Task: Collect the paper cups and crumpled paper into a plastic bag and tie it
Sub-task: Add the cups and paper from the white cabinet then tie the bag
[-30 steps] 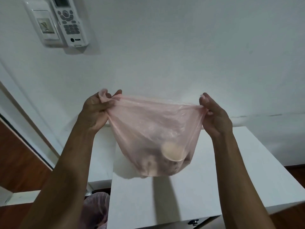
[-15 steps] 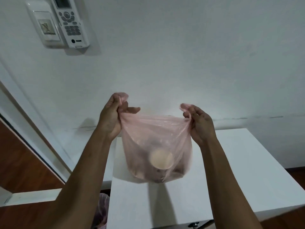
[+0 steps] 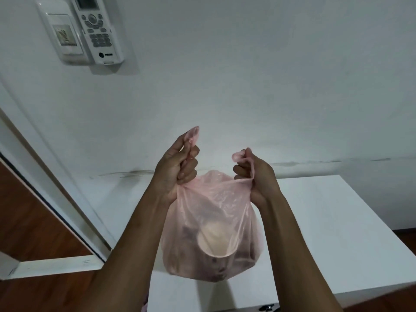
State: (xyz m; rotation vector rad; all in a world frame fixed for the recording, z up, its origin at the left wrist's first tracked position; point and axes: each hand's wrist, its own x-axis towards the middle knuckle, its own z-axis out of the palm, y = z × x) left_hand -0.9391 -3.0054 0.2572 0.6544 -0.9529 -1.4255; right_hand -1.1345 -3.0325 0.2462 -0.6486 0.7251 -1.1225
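A thin pink plastic bag (image 3: 216,212) hangs in the air above the white table (image 3: 326,233). My left hand (image 3: 177,170) grips the bag's left top corner, whose tip sticks up past my fingers. My right hand (image 3: 254,174) grips the right top corner in the same way. The two hands are close together, so the bag's mouth is bunched narrow between them. Through the plastic I see a paper cup (image 3: 216,244) with its open mouth facing me. Darker shapes lie around it at the bag's bottom; I cannot make them out.
A white wall rises right behind the table. High on the left of the wall hang a remote control (image 3: 96,30) in a holder and a white wall unit (image 3: 63,39). Brown wooden floor (image 3: 33,221) and a white door frame lie to the left.
My hands have come much closer together and risen a little, drawing the wide-stretched bag mouth into a narrow bunch. The bag hangs longer and its corner tips now stick up.
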